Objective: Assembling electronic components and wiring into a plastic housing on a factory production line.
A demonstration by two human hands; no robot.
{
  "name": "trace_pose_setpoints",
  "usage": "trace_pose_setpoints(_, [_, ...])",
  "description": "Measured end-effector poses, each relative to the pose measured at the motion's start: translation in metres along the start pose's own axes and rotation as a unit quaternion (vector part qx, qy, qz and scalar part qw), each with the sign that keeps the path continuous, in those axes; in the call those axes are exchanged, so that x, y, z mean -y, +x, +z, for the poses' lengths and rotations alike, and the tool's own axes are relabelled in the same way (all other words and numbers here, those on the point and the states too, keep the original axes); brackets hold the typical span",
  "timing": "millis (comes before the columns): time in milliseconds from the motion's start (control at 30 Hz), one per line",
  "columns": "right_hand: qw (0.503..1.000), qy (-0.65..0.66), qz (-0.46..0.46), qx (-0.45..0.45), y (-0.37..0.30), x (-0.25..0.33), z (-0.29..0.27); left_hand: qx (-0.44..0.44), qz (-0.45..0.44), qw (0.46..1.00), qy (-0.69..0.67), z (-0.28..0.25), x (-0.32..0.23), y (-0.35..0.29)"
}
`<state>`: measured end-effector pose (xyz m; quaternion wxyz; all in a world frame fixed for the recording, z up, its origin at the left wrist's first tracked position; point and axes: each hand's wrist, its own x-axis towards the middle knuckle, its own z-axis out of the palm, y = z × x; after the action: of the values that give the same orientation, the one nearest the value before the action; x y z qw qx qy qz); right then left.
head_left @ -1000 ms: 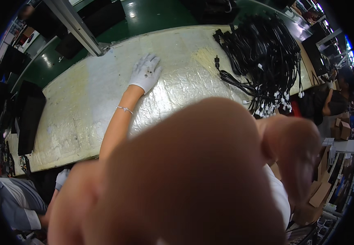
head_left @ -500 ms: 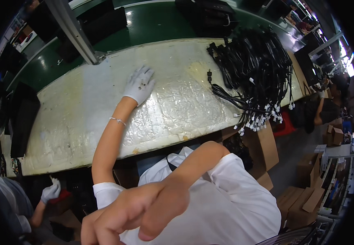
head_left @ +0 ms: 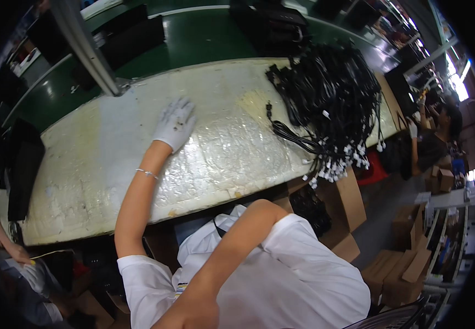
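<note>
My left hand (head_left: 176, 125), in a white glove with dark smudges, lies flat on the worktable (head_left: 226, 131), fingers stretched out and nothing in them. The table's top is wrapped in a creased, shiny film. Across my white shirt comes my right forearm; my bare right hand (head_left: 196, 308) is at the lower edge, its fingers cut off by the frame. To the right of my left hand, a heap of black power cables (head_left: 330, 88) with white plugs hangs over the table's near edge. One black cable (head_left: 295, 136) trails off the heap's left side.
A metal post (head_left: 92, 55) stands at the table's far edge, before a green conveyor (head_left: 204, 38) with black panels. Cardboard boxes (head_left: 352, 203) stand below the heap and at right. A co-worker's gloved hand (head_left: 34, 277) is at lower left; another person (head_left: 434, 137) works far right.
My right hand has dropped toward the lower edge, and its fingers have gone out of view. My left hand stays flat on the table. The co-worker at left has changed posture.
</note>
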<state>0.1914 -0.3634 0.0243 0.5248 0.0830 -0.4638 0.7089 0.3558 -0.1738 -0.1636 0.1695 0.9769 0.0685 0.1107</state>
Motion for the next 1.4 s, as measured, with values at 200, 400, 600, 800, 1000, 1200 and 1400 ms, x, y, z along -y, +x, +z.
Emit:
trace_pose_setpoints(200, [0.994, -0.081, 0.011, 0.075, -0.004, 0.001, -0.010, 0.028, -0.013, 0.999, -0.025, 0.000, -0.011, 0.000])
trace_pose_setpoints(400, [0.997, 0.077, -0.011, -0.003, -0.007, 0.023, -0.012, 0.026, -0.015, 0.999, -0.025, -0.003, -0.012, -0.001])
trace_pose_setpoints(600, [0.991, 0.123, -0.016, -0.053, -0.003, 0.036, -0.008, -0.007, -0.009, 1.000, -0.005, -0.001, -0.003, -0.001])
trace_pose_setpoints(800, [0.990, 0.125, -0.070, -0.016, -0.002, 0.035, -0.006, -0.022, 0.024, 0.999, -0.005, 0.009, 0.000, 0.003])
trace_pose_setpoints(1000, [0.987, 0.142, -0.068, -0.030, -0.003, 0.033, -0.004, -0.011, 0.004, 1.000, -0.010, 0.007, -0.002, -0.002])
trace_pose_setpoints(1200, [0.979, 0.189, -0.064, -0.046, -0.001, 0.035, -0.005, -0.030, 0.020, 0.999, -0.003, 0.009, 0.001, 0.000])
trace_pose_setpoints(1400, [0.820, 0.449, 0.262, -0.238, 0.012, 0.097, 0.005, -0.040, 0.017, 0.999, 0.010, 0.011, 0.005, 0.001])
